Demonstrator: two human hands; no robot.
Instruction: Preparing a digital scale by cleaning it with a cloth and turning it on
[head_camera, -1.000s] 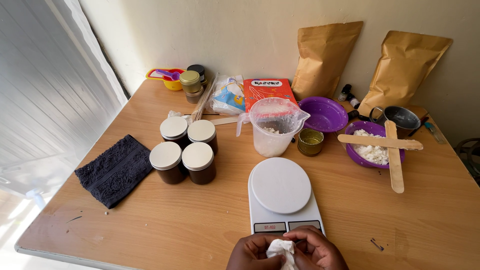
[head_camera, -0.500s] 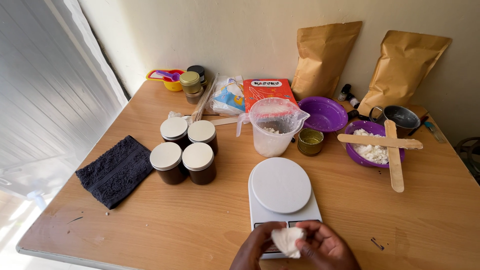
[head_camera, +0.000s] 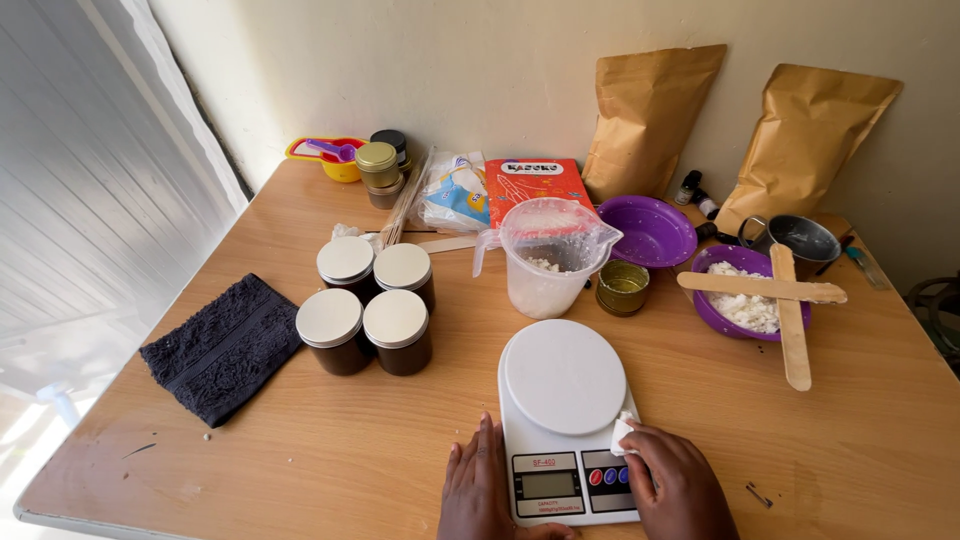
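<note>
A white kitchen scale (head_camera: 563, 385) with a round platform sits at the table's near edge. My left hand (head_camera: 480, 490) lies flat on the wood against the scale's left side, fingers together and holding nothing. My right hand (head_camera: 675, 485) presses a small white crumpled tissue (head_camera: 622, 434) onto the scale's right front, beside its buttons. The scale's platform is bare.
Four dark jars with white lids (head_camera: 365, 305) stand left of the scale, next to a dark cloth (head_camera: 225, 345). Behind are a clear measuring jug (head_camera: 548, 255), a small tin (head_camera: 622, 287), a purple bowl of white flakes (head_camera: 745, 300) under crossed wooden sticks, a purple plate (head_camera: 652, 230), a metal cup (head_camera: 800, 243) and two brown paper bags (head_camera: 650, 115).
Both hands held the tissue together below the scale. Now they have parted: the left rests beside the scale and the right has brought the tissue onto the scale's right side.
</note>
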